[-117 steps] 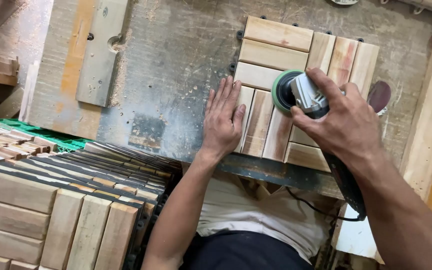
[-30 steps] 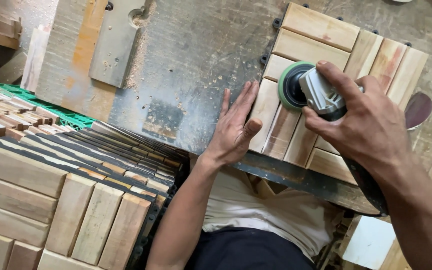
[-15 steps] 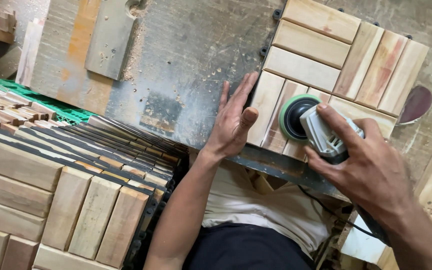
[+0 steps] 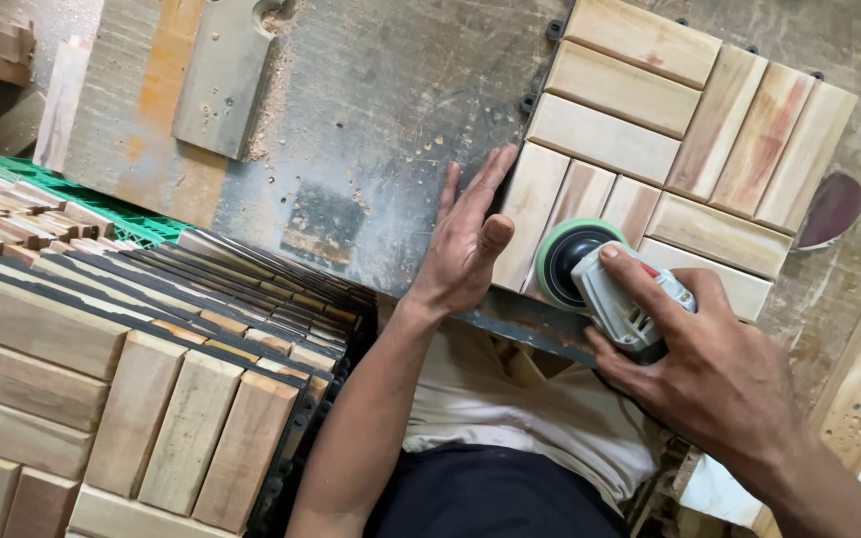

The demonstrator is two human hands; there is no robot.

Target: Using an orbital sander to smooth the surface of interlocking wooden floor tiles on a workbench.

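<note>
Head view: right hand (image 4: 719,384) presses sander (image 4: 600,279) onto wooden tile (image 4: 670,149).

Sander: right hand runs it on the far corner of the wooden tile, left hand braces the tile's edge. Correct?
Not quite. In the head view the right hand holds the sander on the near edge of the wooden tile, by the person's body, not the far corner. The left hand does brace the tile's left edge.

woodworking shop, sander (image 4: 605,284), stacked wooden tiles (image 4: 102,399)
</note>
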